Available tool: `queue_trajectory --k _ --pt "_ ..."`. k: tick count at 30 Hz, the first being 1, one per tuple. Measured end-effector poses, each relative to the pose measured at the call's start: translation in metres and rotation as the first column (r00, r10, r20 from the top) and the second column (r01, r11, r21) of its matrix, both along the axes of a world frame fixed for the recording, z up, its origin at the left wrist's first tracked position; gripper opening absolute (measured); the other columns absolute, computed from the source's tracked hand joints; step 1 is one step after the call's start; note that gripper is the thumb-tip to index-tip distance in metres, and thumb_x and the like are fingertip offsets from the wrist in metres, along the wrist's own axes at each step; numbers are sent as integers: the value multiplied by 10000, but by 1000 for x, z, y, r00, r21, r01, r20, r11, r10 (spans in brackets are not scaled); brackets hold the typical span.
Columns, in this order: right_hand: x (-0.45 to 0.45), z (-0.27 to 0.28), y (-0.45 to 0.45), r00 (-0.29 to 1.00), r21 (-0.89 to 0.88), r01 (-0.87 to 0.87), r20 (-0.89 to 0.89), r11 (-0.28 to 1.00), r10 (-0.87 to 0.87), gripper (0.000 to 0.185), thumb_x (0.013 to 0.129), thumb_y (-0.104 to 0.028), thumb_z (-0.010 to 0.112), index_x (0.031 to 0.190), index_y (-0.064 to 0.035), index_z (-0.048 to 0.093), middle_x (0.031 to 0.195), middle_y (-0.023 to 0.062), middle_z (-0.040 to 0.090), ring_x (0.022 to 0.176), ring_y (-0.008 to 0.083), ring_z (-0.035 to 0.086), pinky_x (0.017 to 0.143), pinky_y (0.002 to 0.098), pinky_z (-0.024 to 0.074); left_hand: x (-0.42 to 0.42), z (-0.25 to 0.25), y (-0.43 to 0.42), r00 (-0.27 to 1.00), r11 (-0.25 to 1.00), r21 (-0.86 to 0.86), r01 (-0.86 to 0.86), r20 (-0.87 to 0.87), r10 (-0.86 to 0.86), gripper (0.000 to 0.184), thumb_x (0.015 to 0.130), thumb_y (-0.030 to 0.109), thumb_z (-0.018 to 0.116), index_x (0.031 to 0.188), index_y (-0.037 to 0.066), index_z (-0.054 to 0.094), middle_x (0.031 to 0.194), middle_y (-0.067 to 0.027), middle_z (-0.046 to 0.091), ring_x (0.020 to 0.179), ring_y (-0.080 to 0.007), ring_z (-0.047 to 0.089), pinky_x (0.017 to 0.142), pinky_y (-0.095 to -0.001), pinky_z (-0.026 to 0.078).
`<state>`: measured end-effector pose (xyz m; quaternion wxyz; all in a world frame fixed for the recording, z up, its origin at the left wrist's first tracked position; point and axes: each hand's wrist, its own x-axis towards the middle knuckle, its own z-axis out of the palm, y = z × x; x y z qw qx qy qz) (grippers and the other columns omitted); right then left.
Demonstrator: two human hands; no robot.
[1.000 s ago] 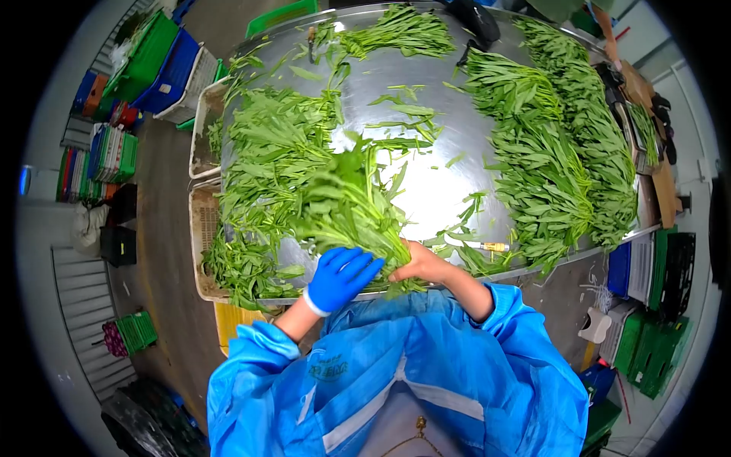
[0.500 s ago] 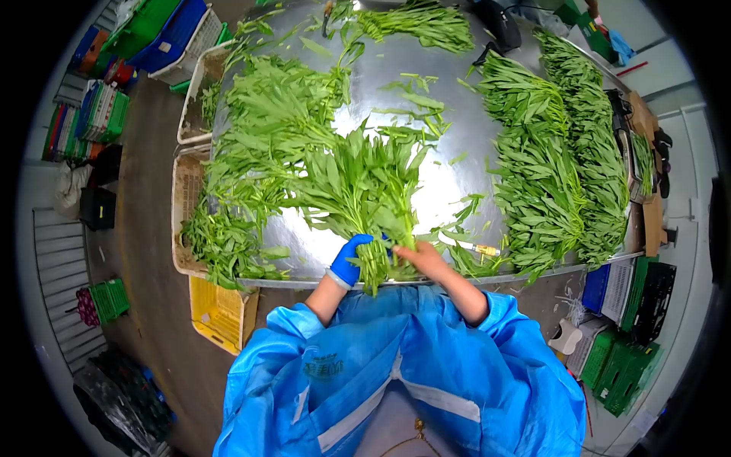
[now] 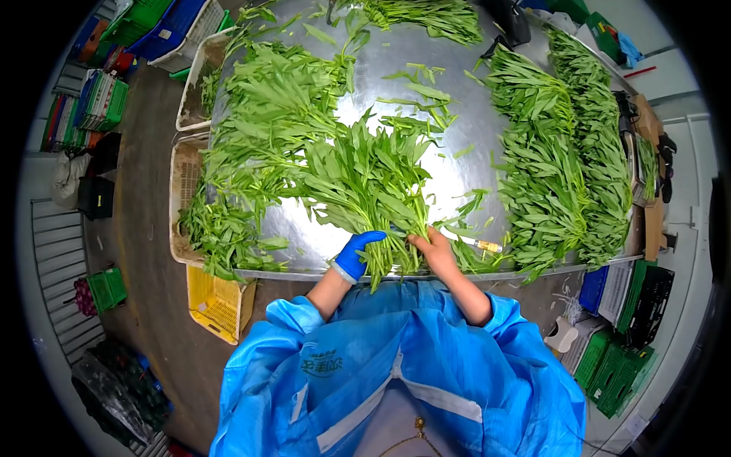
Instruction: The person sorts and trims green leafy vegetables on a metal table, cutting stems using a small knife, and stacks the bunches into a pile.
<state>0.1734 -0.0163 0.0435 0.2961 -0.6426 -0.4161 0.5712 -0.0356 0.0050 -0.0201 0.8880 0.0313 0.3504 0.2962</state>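
In front of me a bunch of water spinach (image 3: 369, 179), with long narrow leaves, points away over the metal table, its cut stems toward my body. My left hand (image 3: 355, 255), in a blue glove, is wrapped around the stems from the left. From the right, my bare right hand (image 3: 436, 251) grips the stems on its side of the same bunch. Just beyond my right hand lies a slim knife-like tool (image 3: 487, 246) with a yellow-marked handle, partly among loose leaves. A loose heap of water spinach (image 3: 274, 114) spreads to the left of the bunch.
Long rows of bunched greens (image 3: 541, 167) line the table's right side, and another bunch (image 3: 426, 19) lies at the far edge. Dirty white crates (image 3: 183, 186) and a yellow crate (image 3: 217, 305) stand along the left. Stacked green crates (image 3: 617, 373) are at lower right.
My right hand has shifted slightly right and up along the stems, and the stem ends are spread wider. My left hand stays on the bunch, a little further left.
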Motion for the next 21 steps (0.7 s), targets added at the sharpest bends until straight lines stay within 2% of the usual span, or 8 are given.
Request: queue_trajectory --k 1,4,6,9,12,15,18,21 --pt "-1 -3 -3 991 22 59 -119 998 -56 337 928 -234 598 1141 28 587 963 96 677 874 157 592 826 291 457 0 4 -1 1000 1000 -7 -20 11 20 371 880 150 579 1212 -15 565 1064 -115 664 958 -200 651 854 -336 532" --pt "-15 6 -11 972 92 144 -202 985 -123 359 935 -242 592 1171 27 565 960 71 670 889 138 572 846 277 445 0 7 -1 999 999 -11 -30 15 30 385 886 130 574 1241 -12 535 1121 -120 639 1002 -226 638 902 -358 516" --pt "-15 13 -12 995 131 -94 56 987 87 383 942 -292 577 1140 33 536 975 156 668 878 267 628 798 353 484 2 15 -2 999 999 -17 -38 -27 37 375 890 117 569 1240 -14 533 1153 -120 625 1030 -231 627 914 -358 509" --pt "-21 27 -6 872 85 -385 359 919 333 460 925 -411 572 1087 14 507 942 261 635 857 438 613 716 483 485 9 45 -3 982 981 167 -96 -143 121 406 842 57 646 1230 -4 545 1116 -97 641 970 -205 642 865 -316 521" --pt "-24 50 0 743 165 -511 578 844 337 555 885 -482 607 1111 20 535 925 250 654 874 398 638 749 450 498 5 53 0 976 966 227 -120 -151 156 396 830 36 651 1212 0 556 1097 -100 638 976 -205 634 863 -318 521" --pt "-28 32 17 928 2 -352 129 936 349 620 846 -518 647 1149 16 564 980 246 661 918 362 648 803 402 500 4 25 -2 972 990 91 -109 -197 125 380 859 113 627 1219 9 564 1108 -94 642 990 -198 631 864 -335 518" --pt "-30 -55 19 956 -90 -271 -137 958 258 587 832 -487 689 1178 -20 606 1036 167 673 935 238 632 839 356 483 13 19 7 971 988 -87 -125 -216 104 378 918 236 577 1237 34 566 1142 -95 642 1010 -204 631 870 -346 516" --pt "-29 -26 36 889 -107 -456 -17 883 457 545 819 -461 714 1141 -30 626 952 125 689 880 203 627 806 346 484 12 -21 5 979 978 -94 -188 -97 179 387 959 313 527 1243 53 566 1155 -94 643 1016 -206 629 875 -337 515"
